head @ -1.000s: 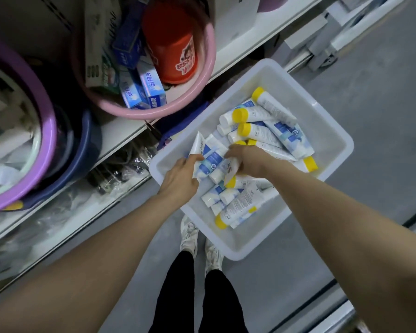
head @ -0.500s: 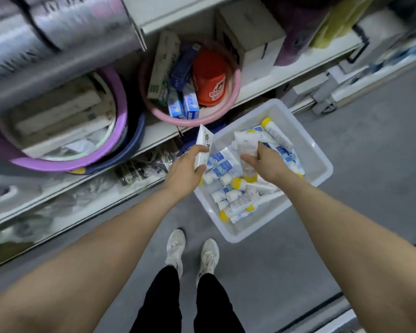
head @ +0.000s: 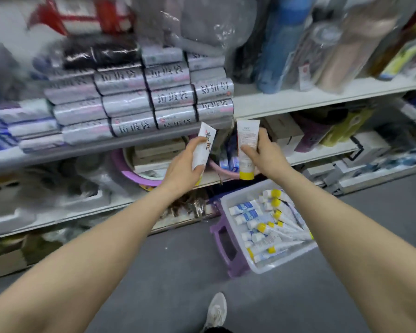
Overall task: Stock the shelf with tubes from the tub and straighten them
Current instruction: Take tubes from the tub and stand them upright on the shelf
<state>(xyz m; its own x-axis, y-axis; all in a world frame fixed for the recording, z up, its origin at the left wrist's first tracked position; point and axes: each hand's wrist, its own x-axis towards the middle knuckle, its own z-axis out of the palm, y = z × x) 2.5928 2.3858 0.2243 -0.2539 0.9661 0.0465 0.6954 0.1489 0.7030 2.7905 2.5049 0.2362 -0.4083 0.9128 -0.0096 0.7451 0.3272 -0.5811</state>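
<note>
Your left hand (head: 186, 168) grips one white tube (head: 204, 146) upright; your right hand (head: 264, 152) grips another tube (head: 246, 149), yellow cap down. Both are raised before the shelf (head: 298, 102). Below right, the tub (head: 286, 257) of tubes rests on a purple stool (head: 223, 246).

- A grey floor (head: 173, 280) runs along the foot of the shelving, plain and smooth.
- White shelf boards (head: 322, 97) stand in tiers, each crowded with wrapped goods.
- Grey packs printed with dark characters (head: 135, 102) are stacked in rows on the left part of an upper board.
- Tall wrapped rolls (head: 283, 42), one of them blue, stand upright on the right of that board.
- A purple basin (head: 139, 174) sits on a lower board, beside cardboard boxes (head: 283, 133).
- A purple stool (head: 228, 251) stands on the floor.
- The light is even and indoor; the upper shelves look blurred.
</note>
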